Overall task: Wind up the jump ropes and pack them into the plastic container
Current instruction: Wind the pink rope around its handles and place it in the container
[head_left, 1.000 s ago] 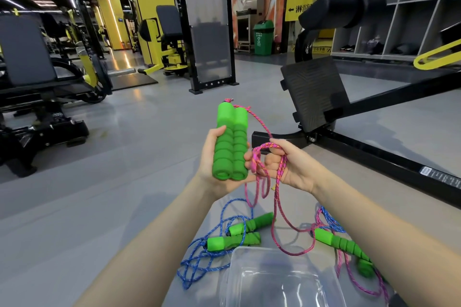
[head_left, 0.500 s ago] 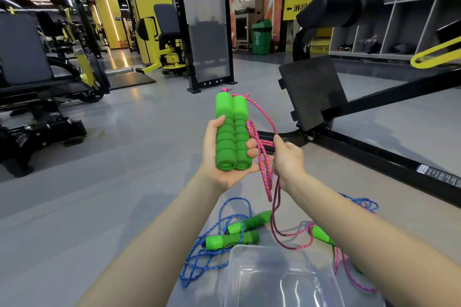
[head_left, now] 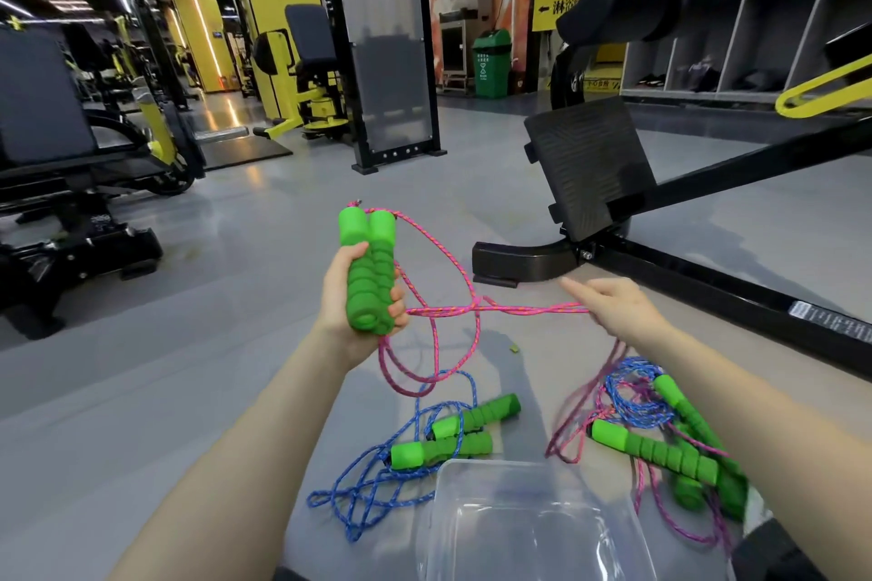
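My left hand point(head_left: 351, 297) grips two green foam handles point(head_left: 369, 271) held upright together. Their pink rope point(head_left: 495, 309) runs taut to the right into my right hand point(head_left: 618, 307), which pinches it, with slack loops hanging below. On the floor lies a blue rope with two green handles point(head_left: 453, 436). To the right sits a tangle of blue and pink ropes with green handles point(head_left: 670, 448). A clear plastic container point(head_left: 533, 528) stands open at the bottom centre, with nothing in it.
A black machine frame with a tilted footplate point(head_left: 590, 165) runs across the right. Gym benches and machines point(head_left: 71, 184) stand at the left. Grey floor stretches ahead toward a black-framed panel point(head_left: 391, 109) and a green bin point(head_left: 492, 61).
My right hand has swung out to the right, pulling the pink rope taut from the handles. My left hand has kept hold of the two handles.
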The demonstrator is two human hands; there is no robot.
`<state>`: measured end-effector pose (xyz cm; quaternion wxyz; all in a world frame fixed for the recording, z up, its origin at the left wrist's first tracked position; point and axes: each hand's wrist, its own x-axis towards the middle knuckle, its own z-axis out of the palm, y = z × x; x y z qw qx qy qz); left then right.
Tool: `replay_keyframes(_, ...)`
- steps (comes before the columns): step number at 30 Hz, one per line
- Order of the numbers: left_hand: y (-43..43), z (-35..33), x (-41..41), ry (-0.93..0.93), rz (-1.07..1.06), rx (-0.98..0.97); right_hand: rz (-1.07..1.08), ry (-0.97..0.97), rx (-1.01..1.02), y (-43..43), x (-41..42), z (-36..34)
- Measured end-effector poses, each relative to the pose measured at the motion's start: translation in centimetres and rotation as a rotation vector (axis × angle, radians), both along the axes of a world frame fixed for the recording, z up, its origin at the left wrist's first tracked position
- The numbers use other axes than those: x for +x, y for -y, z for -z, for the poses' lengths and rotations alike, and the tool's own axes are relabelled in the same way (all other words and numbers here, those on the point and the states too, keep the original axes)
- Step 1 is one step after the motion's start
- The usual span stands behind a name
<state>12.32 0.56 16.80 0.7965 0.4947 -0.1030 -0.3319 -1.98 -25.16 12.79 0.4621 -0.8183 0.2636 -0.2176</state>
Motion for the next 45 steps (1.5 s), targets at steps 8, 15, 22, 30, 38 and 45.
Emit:
replay_keyframes(8, -0.6, -0.2, 0.3, 0.033, 0.012, 0.022, 0.386, -0.024, -0.900, 2.2, -1.9, -0.5)
replay_keyframes(15, -0.3, -0.3, -0.4, 0.070, 0.089, 0.126, 0.337, -0.516, -1.117, 3.4, -1.3, 2.2)
replay_keyframes(22, 2.2, -0.5, -2.4, 0.041, 0.193, 0.090, -0.520, -0.105, -0.116, -7.4, 2.5, -2.3)
replay_keyframes(30, 1.9, -1.2, -2.3, 0.003, 0.160, -0.070, -0.207, 0.269, -0.952, -11.2, 4.3, -0.6)
replay_keyframes(38, 0.1, -1.5, -1.0, 0.023, 0.114, 0.084, -0.308, 0.040, -0.560, -7.5, 3.5, -1.6)
replay_keyframes(45, -2.2, -1.5, 0.6, 0.006, 0.053, 0.145, 0.522, 0.118, -0.319, -0.6, 2.4, -3.8)
